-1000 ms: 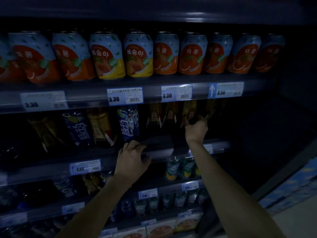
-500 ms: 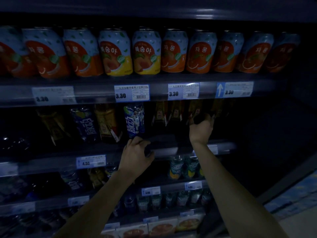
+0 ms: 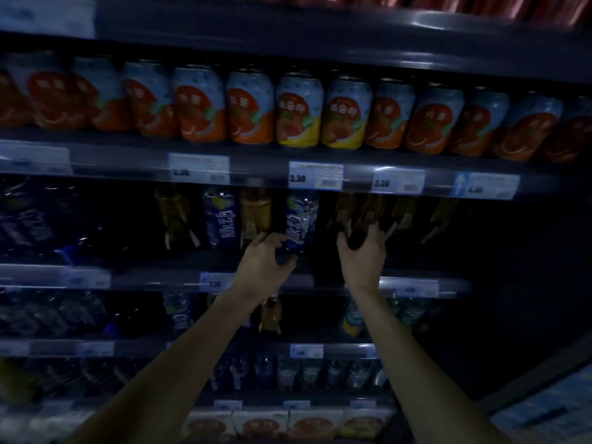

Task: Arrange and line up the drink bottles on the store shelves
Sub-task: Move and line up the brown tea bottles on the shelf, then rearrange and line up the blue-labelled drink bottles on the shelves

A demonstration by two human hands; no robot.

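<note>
- The blue plastic bottle with white writing (image 3: pixel 302 216) stands on the dark metal shelf (image 3: pixel 153 277), just above the left hand (image 3: pixel 264 262).
- The left hand has its fingers and thumb curled round the bottom of this bottle and holds it.
- A dark brown bottle (image 3: pixel 361 219) stands just above the right hand (image 3: pixel 363 256).
- The right hand is curled round the bottom of it, thumb on one side and fingers on the other. It is very dark there, so the bottle is hard to see.
- The two hands are near each other but do not touch. There is a dark gap between them.
- Just left of the left hand's fingertips is a see-through amber bottle (image 3: pixel 256 213). Next to that, further left, is a second blue bottle (image 3: pixel 222 221).
- To the right of the right hand is a row of more brown bottles (image 3: pixel 403 216), dim and blurry.
- The front edge of the shelf runs just under both hands, behind the wrists.
- High above both hands is a long row of round cans (image 3: pixel 198 107), mostly orange and blue.
- Two yellow-bottomed cans (image 3: pixel 299 116) sit above the gap between the hands.
- White price tags (image 3: pixel 315 176) hang under the cans, between them and the hands.
- Below the arms are lower shelves with small bottles (image 3: pixel 288 373), and flat boxes (image 3: pixel 259 424) at the very bottom.
</note>
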